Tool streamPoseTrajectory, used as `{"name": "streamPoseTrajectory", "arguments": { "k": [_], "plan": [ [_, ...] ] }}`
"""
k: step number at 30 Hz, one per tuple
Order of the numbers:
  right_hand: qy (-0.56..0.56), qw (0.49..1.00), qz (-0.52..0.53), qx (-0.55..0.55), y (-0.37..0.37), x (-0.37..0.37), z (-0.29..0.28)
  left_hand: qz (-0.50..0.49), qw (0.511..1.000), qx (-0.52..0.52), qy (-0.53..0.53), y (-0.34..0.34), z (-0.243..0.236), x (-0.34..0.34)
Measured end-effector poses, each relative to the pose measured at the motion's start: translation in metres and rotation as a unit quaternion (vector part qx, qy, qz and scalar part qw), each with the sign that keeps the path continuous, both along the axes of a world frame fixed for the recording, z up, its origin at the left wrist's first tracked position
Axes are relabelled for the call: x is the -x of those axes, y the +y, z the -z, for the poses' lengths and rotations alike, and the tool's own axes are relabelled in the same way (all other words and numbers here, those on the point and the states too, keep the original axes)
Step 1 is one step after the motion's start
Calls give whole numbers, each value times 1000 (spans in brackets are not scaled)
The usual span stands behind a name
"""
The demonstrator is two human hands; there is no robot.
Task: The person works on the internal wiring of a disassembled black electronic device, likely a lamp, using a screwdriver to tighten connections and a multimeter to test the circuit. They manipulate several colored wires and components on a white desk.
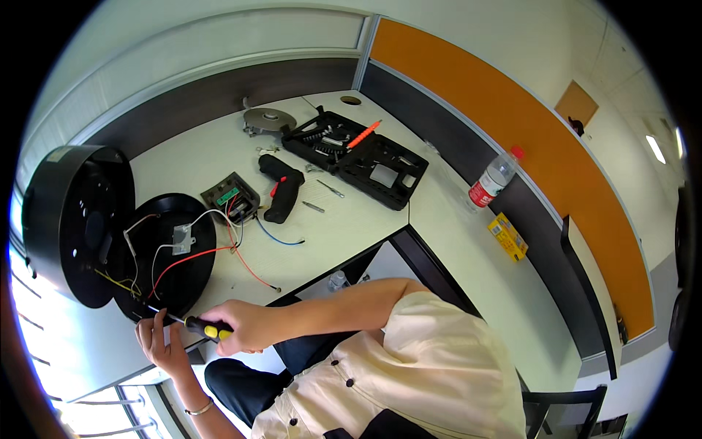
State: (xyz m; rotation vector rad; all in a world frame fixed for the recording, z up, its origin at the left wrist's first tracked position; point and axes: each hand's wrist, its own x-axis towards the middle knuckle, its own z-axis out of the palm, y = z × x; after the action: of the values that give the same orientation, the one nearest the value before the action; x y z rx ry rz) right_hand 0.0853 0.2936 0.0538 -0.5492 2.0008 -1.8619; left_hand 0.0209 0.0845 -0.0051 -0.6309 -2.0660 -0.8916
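- Gripping the screwdriver [196,325] at lower left: my right hand [245,325], wrapped round its handle.
- My left hand [164,350] is beside its shaft; whether pinching anything, I can't tell.
- Beyond: black pan [184,282], left; toolbox [358,174], upper centre.

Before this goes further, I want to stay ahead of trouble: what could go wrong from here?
The screwdriver in the right hand could slip and jab the left hand, whose fingers are close to its shaft. The red wire, running over the rim of the black pan, might snag or be tugged if the pan shifts.
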Motion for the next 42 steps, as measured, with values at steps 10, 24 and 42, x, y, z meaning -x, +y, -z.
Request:
{"name": "streamPoseTrajectory", "arguments": {
  "k": [10,24,42],
  "plan": [
    [601,582,35,-547,-16,4,-7,-15,1000,-5,17,-6,-1,2],
    [107,981,44,-157,1,8,-27,-35,998,-36,-27,-16,-3,-7],
    [-32,980,159,116,62,-21,1,4,997,37,-66,-27,-28,-15]
  ]
}}
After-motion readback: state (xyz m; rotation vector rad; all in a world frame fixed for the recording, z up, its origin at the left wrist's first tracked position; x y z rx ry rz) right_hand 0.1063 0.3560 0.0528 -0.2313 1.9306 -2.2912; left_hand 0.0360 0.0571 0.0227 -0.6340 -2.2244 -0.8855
